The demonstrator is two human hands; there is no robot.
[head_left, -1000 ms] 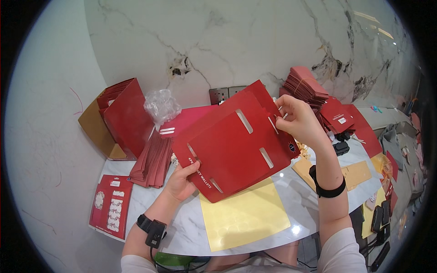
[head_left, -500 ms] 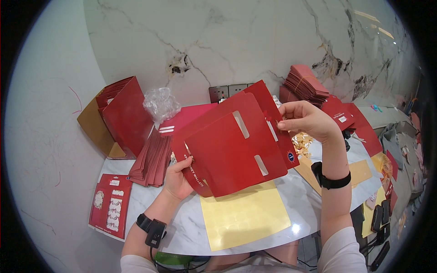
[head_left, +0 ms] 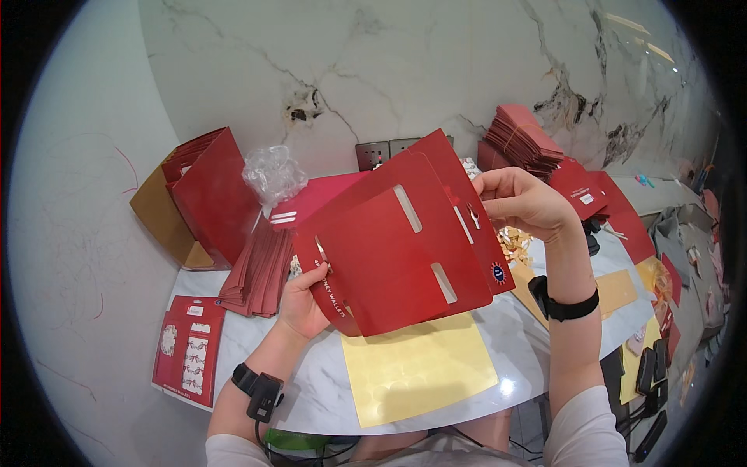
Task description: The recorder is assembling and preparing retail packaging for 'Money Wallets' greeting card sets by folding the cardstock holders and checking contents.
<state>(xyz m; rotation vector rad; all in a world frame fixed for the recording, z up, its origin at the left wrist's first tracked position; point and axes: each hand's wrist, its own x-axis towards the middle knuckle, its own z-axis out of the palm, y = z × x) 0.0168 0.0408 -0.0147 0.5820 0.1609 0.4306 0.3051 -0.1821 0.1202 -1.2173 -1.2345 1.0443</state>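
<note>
Person seated at a white, grey-veined marble worktop (head_left: pixel 311 373). Large flat red cardboard folder with cut-out slots (head_left: pixel 366 249) held up, tilted, above a pale yellow rectangular sheet (head_left: pixel 420 381) lying flat on the worktop. Left hand (head_left: pixel 303 305) grips the folder's left edge: thumb on the front face, the other fingers hidden behind, card pinched between. Right hand (head_left: pixel 529 206) at the upper right edge, beside the hanging slot; thumb and forefinger curled close together there, but cannot tell whether they pinch the card or only rest against it.

Step in hand, by judgement: handling the folder's slotted right-hand edge in mid-air. Next move would seem to call for a steady left grip and light right fingers, since thin card could crease near the slots
</note>
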